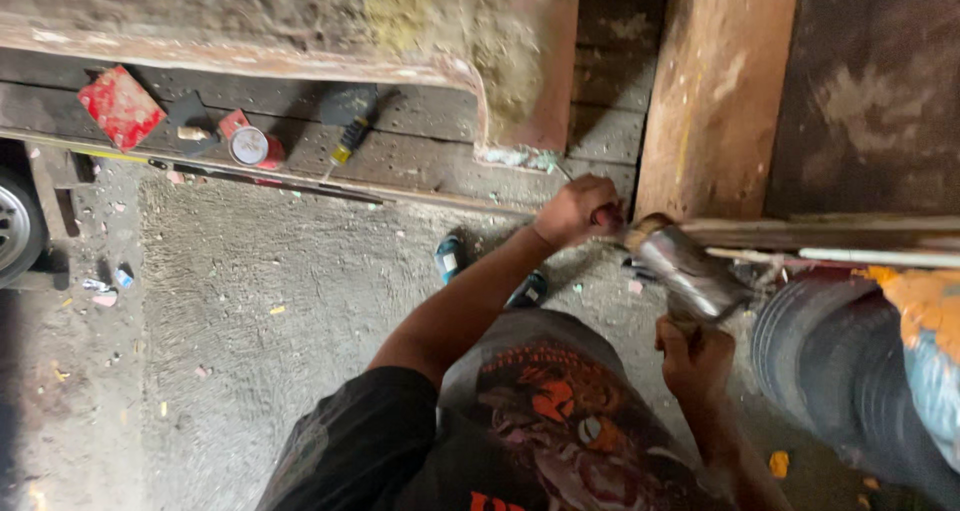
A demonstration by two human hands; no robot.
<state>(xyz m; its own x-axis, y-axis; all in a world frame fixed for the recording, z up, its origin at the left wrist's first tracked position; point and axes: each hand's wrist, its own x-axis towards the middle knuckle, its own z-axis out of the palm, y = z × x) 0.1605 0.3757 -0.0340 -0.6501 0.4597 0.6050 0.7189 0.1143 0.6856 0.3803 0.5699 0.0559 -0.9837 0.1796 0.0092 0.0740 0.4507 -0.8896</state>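
Hammer (690, 271) between hands: left (575, 211), right (695, 356).

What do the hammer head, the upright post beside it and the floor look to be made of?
Hammer head: metal, going by its shiny grey glare. Upright post: probably wood, bare and worn, reddish-brown with grain streaks. Floor: likely concrete, grey, rough and gritty, scattered with small chips.

Your hammer head (692, 274) is motion-blurred, its handle hidden inside your right hand (697, 359). Whatever your left hand (578, 211) grips (something thin) is mostly covered by fingers. The wheel (18, 226) is cut off at the left edge.
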